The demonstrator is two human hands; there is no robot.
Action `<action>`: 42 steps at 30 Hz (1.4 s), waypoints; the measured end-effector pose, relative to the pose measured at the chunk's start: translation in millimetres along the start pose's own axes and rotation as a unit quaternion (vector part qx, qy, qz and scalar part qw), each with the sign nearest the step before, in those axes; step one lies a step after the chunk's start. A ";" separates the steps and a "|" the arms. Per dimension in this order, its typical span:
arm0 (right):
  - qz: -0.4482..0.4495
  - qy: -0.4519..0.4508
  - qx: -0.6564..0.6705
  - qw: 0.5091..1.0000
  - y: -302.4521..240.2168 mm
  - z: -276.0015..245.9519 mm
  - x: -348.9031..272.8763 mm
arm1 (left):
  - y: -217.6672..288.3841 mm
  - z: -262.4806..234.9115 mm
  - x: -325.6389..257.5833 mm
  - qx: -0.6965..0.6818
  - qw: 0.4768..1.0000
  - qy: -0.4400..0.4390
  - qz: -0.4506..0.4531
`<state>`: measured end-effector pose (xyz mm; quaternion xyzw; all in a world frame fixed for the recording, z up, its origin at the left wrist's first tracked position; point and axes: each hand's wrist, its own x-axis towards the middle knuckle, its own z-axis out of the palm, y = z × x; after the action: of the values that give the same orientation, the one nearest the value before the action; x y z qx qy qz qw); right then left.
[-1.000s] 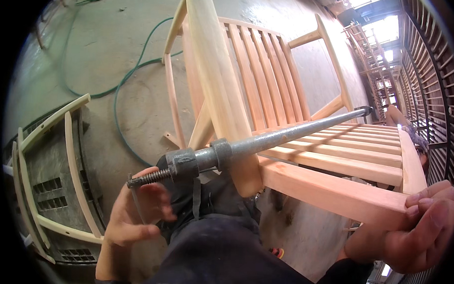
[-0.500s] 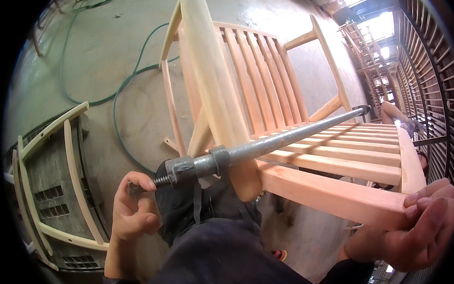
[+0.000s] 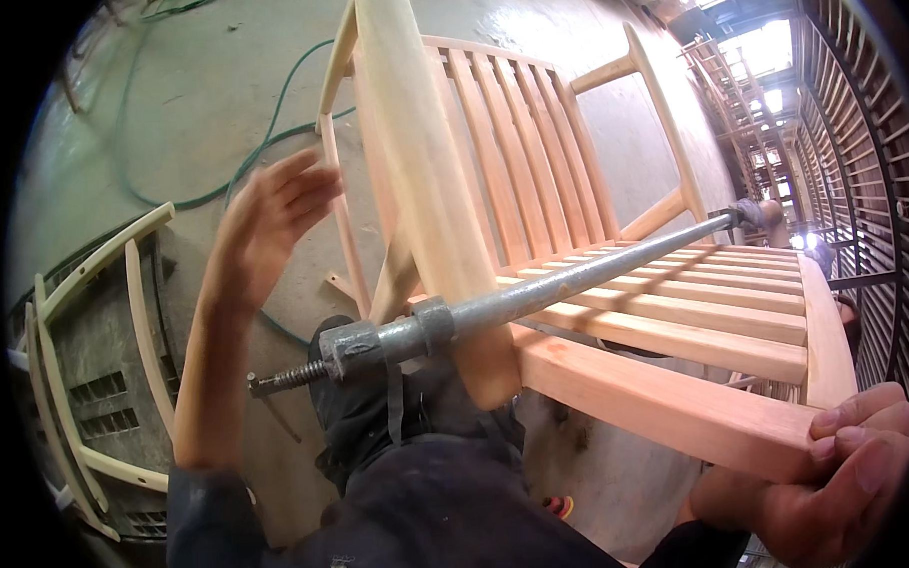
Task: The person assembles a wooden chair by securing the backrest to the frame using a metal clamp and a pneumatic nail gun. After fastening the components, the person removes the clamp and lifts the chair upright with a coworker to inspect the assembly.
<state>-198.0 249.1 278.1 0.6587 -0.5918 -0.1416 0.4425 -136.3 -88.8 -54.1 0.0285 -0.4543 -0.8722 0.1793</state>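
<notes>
A pale wooden slatted chair (image 3: 658, 387) fills the middle, tilted toward me. A grey metal pipe clamp (image 3: 574, 277) lies across it, its threaded screw (image 3: 296, 377) jutting out at the left with a thin handle hanging down. My right hand (image 3: 851, 470) is closed around the near right end of the chair's front rail. Away from the screw, my left hand (image 3: 277, 215) is raised left of the chair, slightly blurred, its fingers loosely bent and nothing visible in them. The clamp's far end (image 3: 735, 217) sits beyond the slatted seat, near another person's hand.
Pale curved wooden frames (image 3: 140, 315) rest on a dark slatted crate (image 3: 107, 366) at the left. A green hose (image 3: 186, 201) loops over the floor. Along the right stand racks of wooden parts (image 3: 860, 150). A small red and yellow item (image 3: 559, 508) lies below.
My left hand has let go of the clamp screw and moved up beside the chair. The screw handle now hangs free. A person's hand has come nearer the clamp's far end.
</notes>
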 end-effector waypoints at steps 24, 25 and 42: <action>0.122 -0.130 -0.137 0.974 -40.1 -25.8 31.4 | -22.9 76.2 97.1 -0.278 0.959 -0.001 -0.048; 0.163 -0.110 -0.061 0.979 -41.3 -29.1 30.6 | -22.3 76.9 94.3 -0.238 0.970 -0.019 -0.036; 0.230 0.182 0.138 0.946 -23.1 7.2 18.6 | 14.2 103.8 -137.8 0.140 0.913 0.384 -0.011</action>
<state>-183.2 227.2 262.9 0.5742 -0.6500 0.1695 0.4681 -25.6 31.7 2.5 0.3907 -0.4676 -0.7236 0.3243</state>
